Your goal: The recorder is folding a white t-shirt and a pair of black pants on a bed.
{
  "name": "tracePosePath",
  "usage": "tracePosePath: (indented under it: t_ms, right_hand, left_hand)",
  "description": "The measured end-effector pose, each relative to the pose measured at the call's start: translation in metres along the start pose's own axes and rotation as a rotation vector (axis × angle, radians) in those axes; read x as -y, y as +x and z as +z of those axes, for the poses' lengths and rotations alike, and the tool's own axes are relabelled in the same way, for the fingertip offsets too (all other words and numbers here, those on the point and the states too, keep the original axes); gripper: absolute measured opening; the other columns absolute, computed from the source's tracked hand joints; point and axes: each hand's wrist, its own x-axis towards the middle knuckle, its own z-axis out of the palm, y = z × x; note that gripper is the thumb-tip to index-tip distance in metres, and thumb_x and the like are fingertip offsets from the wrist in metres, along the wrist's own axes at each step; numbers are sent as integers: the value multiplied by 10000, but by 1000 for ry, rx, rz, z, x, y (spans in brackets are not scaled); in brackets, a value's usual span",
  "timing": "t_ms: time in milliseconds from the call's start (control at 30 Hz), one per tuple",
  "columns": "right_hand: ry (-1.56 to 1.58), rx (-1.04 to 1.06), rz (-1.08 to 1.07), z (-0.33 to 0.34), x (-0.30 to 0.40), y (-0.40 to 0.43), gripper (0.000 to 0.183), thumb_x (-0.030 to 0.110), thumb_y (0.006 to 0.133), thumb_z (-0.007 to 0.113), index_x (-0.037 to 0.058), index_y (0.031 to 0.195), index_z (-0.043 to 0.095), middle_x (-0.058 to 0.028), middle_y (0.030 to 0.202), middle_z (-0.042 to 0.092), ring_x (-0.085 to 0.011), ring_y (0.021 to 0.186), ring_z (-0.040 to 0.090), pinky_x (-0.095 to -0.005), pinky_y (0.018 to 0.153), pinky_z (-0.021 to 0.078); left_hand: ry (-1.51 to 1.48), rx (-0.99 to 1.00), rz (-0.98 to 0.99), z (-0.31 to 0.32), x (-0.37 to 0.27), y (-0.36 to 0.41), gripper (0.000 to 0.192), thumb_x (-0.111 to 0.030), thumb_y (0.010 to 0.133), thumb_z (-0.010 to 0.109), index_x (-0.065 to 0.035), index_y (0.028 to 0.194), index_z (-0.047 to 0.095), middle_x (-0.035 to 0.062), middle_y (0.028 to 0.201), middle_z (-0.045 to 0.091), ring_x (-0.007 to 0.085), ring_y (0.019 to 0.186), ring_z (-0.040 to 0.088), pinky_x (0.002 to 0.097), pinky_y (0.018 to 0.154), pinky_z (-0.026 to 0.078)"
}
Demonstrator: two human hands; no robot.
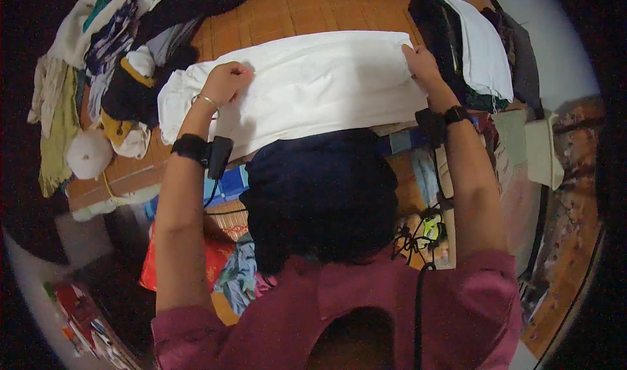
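A long white folded cloth (303, 86), possibly a garment, lies in front of me on a brown slatted mat (294, 15). Its right end is flat and squared, while the left end is bunched and wrinkled. My right hand (422, 65) grips the cloth's upper right edge, thumb on top. Over the left part of the cloth is my left hand (226, 83), fingers curled and touching the fabric. Whether those fingers pinch the cloth cannot be made out. Faint creases run across the cloth's middle.
Piled clothes (115, 42) and a round white object (89, 153) are at the left. Dark clothes (436, 37) and a folded white cloth (482, 51) lie at the right. Below are a red bag (169, 257) and black cords (416, 242).
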Motion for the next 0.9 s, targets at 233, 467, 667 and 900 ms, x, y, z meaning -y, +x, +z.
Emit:
tracePosePath:
  t_ms: [233, 467, 667, 900]
  right_hand:
    - [88, 63, -62, -4, -13, 5, 359, 368, 795, 574, 10, 807, 564, -72, 652, 559, -144, 542, 538, -305, 458, 426]
    - [94, 140, 22, -23, 29, -28, 386, 349, 812, 542, -7, 951, 589, -199, 846, 626, -294, 799, 624, -393, 750, 480]
    - [-472, -256, -359, -28, 33, -50, 409, 341, 832, 543, 68, 1133, 503, -164, 1168, 519, -308, 1069, 507, -405, 849, 436]
    - [-491, -24, -851, -1, 25, -74, 374, 252, 868, 476, 81, 1201, 471, -130, 1314, 399, -275, 1211, 379, -421, 996, 276]
  left_hand:
    - [-233, 128, -14, -9, 1, 6, 197, -233, 857, 532, -37, 866, 518, 20, 550, 485, 89, 381, 453, 233, 351, 351]
    - [424, -249, 270, -18, 18, 22, 221, -216, 816, 576, -12, 894, 544, 107, 696, 590, 233, 586, 580, 346, 515, 450]
    - [781, -492, 721, 43, -25, -7, 213, -198, 720, 651, -58, 870, 594, 137, 937, 573, 304, 836, 556, 375, 718, 455]
    - [799, -368, 703, 90, -12, -15, 565, -460, 771, 575, -88, 1187, 488, 206, 1276, 396, 367, 1210, 331, 499, 995, 247]
